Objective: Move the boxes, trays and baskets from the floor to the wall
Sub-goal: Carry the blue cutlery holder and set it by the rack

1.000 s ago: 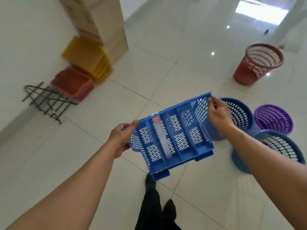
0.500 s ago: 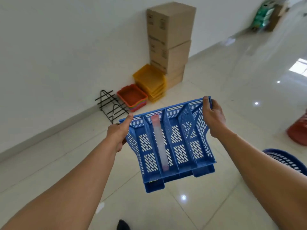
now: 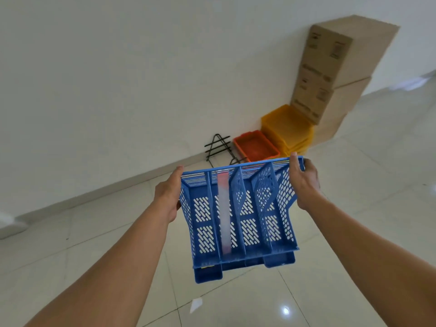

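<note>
Since it's holey plastic, the blue rack is reckoned light but stiff; its side walls are clasped by left grip and right grip.

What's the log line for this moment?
step: carry | left hand: grips blue rack | right hand: grips blue rack | ahead: orange tray, cardboard boxes

Part of black wire rack behind the blue tray

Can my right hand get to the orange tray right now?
Probably not yet. The right hand grips the blue file rack together with the left hand, and the orange tray lies on the floor beyond the rack, seemingly out of reach.
</note>
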